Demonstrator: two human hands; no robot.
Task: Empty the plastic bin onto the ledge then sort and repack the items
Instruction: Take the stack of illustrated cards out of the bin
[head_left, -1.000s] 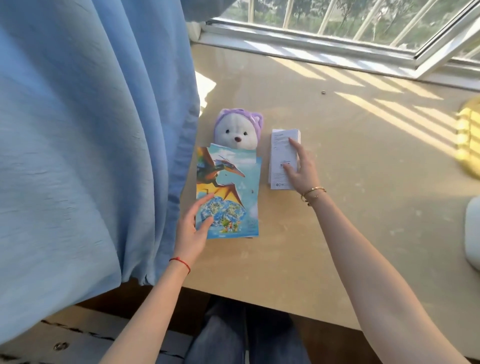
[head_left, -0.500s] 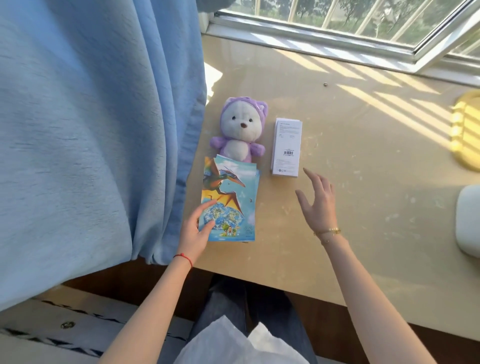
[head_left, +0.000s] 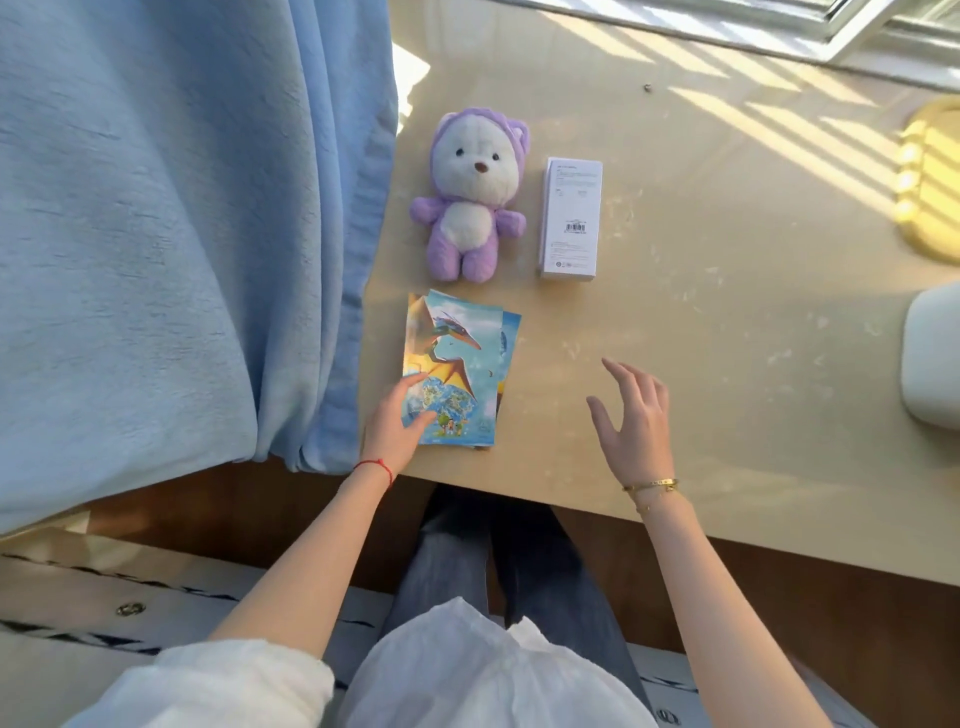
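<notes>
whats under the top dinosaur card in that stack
Under the glossy pterosaur picture card at least one more blue card pokes out along its right edge. Its picture is mostly covered, and the count underneath cannot be told.

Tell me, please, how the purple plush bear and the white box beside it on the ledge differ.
The plush bear is soft, rounded and purple with a white face and belly; the white box is rigid, flat-sided and rectangular.
The bear shows eyes and a nose; the box shows small print and a barcode.
The bear lies nearer the blue curtain; the box lies on its other side.
Both lie lengthwise on the ledge, side by side, and no hand touches either.
</notes>
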